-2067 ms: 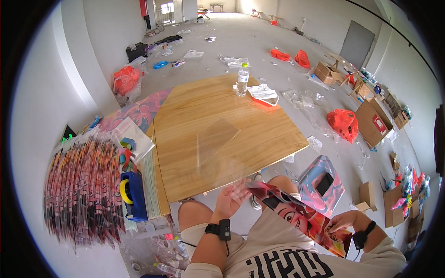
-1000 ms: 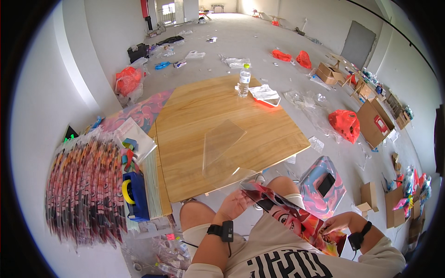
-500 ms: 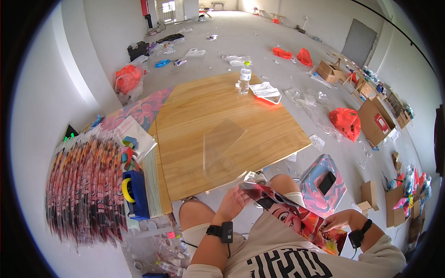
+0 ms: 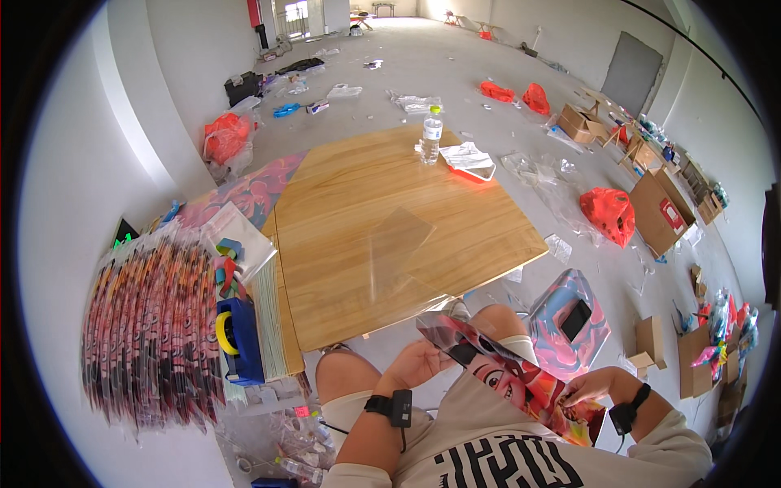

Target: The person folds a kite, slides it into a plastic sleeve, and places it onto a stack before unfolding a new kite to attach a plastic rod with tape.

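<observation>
Across my lap lies a glossy printed sheet (image 4: 498, 376) with a large cartoon face in red, black and yellow. My left hand (image 4: 419, 362) pinches its left edge. Toward the other end, my right hand (image 4: 587, 385) grips the sheet, with some fingers hidden behind it. From the sheet's upper left end, clear film stretches toward the wooden table (image 4: 333, 268). A transparent plastic sleeve (image 4: 400, 237) shows on the tabletop; whether it joins the film at my hand, I cannot tell.
At left stand a thick row of similar printed sheets (image 4: 154, 329) in clear film and a blue tape dispenser (image 4: 244, 342). A water bottle (image 4: 431, 137) and red-rimmed tray (image 4: 472, 167) sit at the table's far edge. A phone (image 4: 575, 320) rests on a patterned stool (image 4: 561, 293).
The clear film by my left hand now reaches farther over the table's near edge, and the sleeve on the table appears shifted slightly right. Both hands keep nearly the same places on the sheet.
</observation>
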A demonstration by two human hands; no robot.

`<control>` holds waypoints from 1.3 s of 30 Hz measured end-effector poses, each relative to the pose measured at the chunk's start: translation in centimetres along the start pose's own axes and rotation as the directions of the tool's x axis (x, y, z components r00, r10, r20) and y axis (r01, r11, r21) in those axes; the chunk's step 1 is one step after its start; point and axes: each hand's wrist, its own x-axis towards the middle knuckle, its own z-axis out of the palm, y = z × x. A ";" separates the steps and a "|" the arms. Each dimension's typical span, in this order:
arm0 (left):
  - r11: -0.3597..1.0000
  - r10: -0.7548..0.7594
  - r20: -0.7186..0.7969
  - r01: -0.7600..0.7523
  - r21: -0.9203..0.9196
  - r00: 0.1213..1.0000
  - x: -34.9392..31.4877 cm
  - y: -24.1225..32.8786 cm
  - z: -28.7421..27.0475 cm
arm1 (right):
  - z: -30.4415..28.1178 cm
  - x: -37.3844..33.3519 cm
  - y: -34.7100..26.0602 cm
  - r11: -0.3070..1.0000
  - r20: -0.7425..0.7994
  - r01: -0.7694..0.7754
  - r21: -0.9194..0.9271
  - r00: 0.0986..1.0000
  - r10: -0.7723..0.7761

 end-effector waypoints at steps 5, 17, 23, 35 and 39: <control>0.996 -0.026 0.163 0.041 -0.085 0.986 0.0 -1.4 -1.5 | -0.8 2.6 0.1 0.997 0.049 0.082 -0.010 0.995 -0.081; 0.983 -0.177 0.197 0.184 -0.018 0.964 -0.5 -2.2 -0.7 | 1.0 5.8 -9.4 0.954 0.016 0.281 0.101 0.959 -0.284; 0.986 -0.153 0.253 0.130 0.109 0.955 -0.9 -0.9 1.8 | 0.7 7.7 -12.9 0.912 -0.079 0.330 -0.242 0.930 -0.358; 0.965 0.259 -0.142 -0.262 -0.003 0.955 0.0 -0.6 2.8 | 2.5 11.4 -15.0 0.862 -0.085 0.446 -0.240 0.875 -0.476; 0.974 0.225 -0.111 -0.225 0.015 0.968 -0.1 -0.7 2.2 | 2.6 11.4 -15.2 0.864 -0.117 0.425 -0.270 0.876 -0.468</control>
